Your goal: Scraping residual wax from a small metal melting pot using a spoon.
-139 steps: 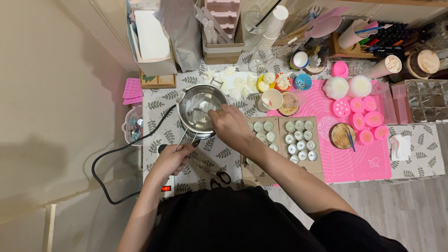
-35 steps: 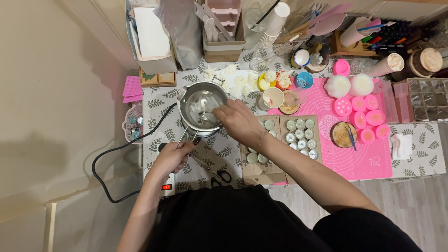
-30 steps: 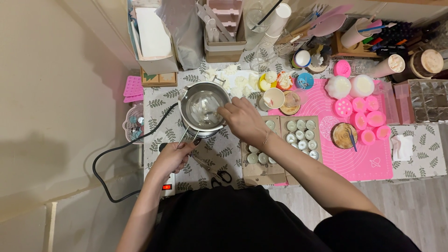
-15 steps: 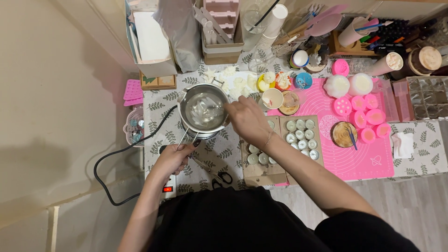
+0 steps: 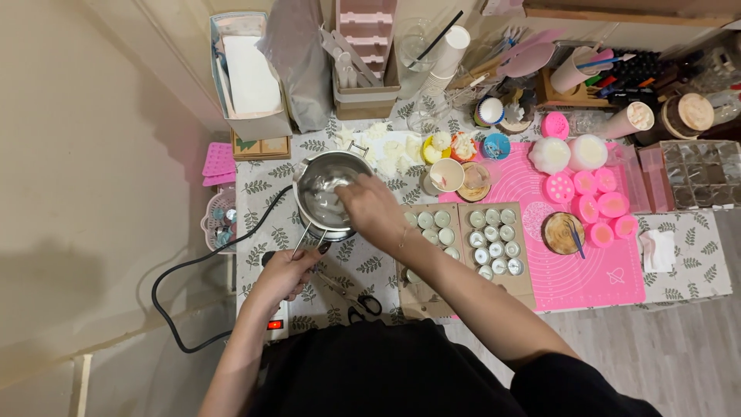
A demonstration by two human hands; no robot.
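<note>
Steel pot (image 5: 328,193) sits near the left end of the leaf-patterned tablecloth (image 5: 262,185), its long handle pointing toward the person. Left hand (image 5: 284,270) is closed around that handle, just short of the table's near edge. Right hand (image 5: 370,210) hangs over the pot's right rim, fingers curled down into it; what they hold, if anything, I cannot tell. Right of the pot, cardboard trays of small tins (image 5: 494,235) crowd close. A black cable (image 5: 201,266) loops off the pot's left side, and scissors (image 5: 361,303) lie just below it.
</note>
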